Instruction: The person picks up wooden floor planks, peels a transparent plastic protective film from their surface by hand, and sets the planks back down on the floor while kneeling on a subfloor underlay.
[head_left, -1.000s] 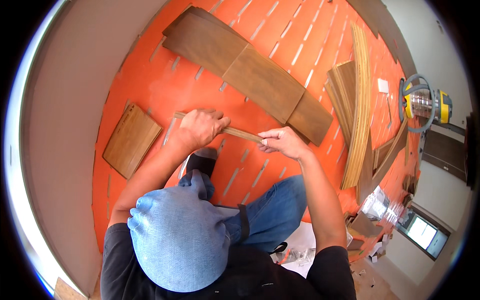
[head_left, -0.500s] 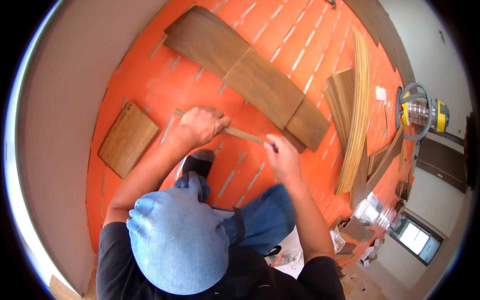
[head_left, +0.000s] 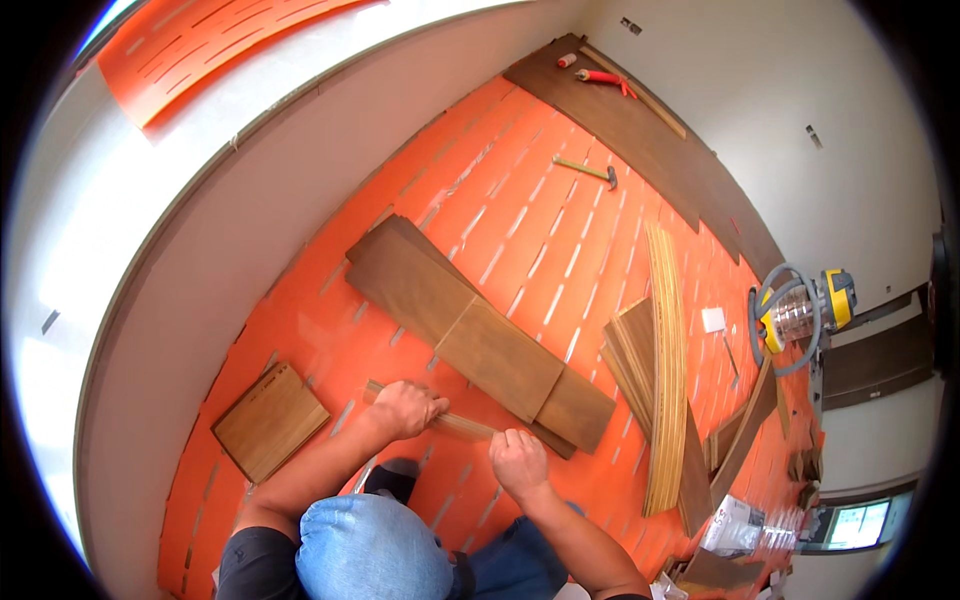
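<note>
A narrow wood strip stretches between my two hands, low over the orange floor underlay. My left hand is closed around it, and a short end sticks out on the left. Closed at the strip's other end is my right hand; its fingertips are hidden. The strip's middle is smeared by motion. Just beyond my hands lies a row of brown floor planks, partly overlapping. A short board rests on the underlay to the left of my left forearm.
To the right lie long stacked planks beside shorter boards. A hammer is on the underlay farther off. A red caulking gun lies on brown flooring at the back. A vacuum cleaner stands far right; a wall borders the left.
The view has tilted up, bringing the hammer, caulking gun and far wall into sight. My right hand has turned, its knuckles now upward. Both hands stay on the wood strip.
</note>
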